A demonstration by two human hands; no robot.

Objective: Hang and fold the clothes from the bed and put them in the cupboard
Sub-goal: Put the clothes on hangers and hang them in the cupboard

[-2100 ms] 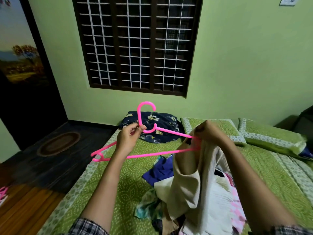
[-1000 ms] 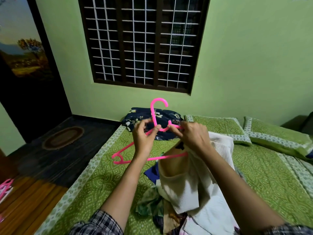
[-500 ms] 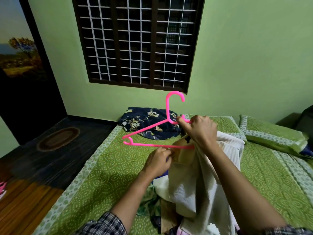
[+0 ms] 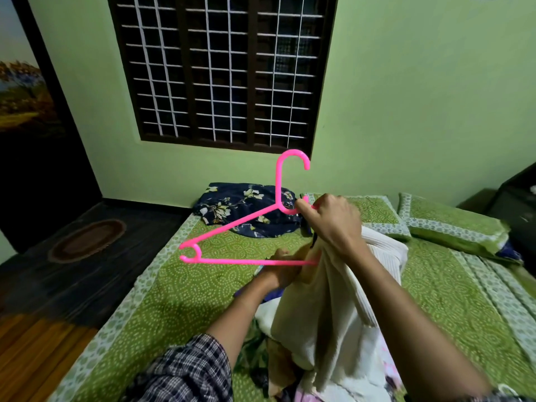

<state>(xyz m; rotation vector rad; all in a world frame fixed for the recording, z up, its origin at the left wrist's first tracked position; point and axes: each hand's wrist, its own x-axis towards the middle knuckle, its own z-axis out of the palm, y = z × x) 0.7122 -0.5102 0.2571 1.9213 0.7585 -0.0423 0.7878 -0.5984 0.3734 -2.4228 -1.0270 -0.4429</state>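
A pink plastic hanger (image 4: 232, 224) is held up over the bed, hook upward. My right hand (image 4: 333, 220) grips it at the neck, together with the top of a cream ribbed garment (image 4: 327, 314) that hangs down from the hanger's right half. My left hand (image 4: 282, 271) is below the hanger's bottom bar and grips the garment's left edge. The hanger's left arm is bare. A heap of other clothes (image 4: 261, 358) lies on the bed under the garment, partly hidden by it.
The bed (image 4: 174, 300) has a green patterned sheet, two green pillows (image 4: 452, 227) at the head and a dark floral pillow (image 4: 246, 210). A barred window (image 4: 223, 71) is in the green wall. Dark floor with an oval mat (image 4: 87, 239) lies left.
My left hand let go of the hanger's neck and dropped below the bar to the garment's edge. My right hand took the neck and lifted the hanger up and to the right.
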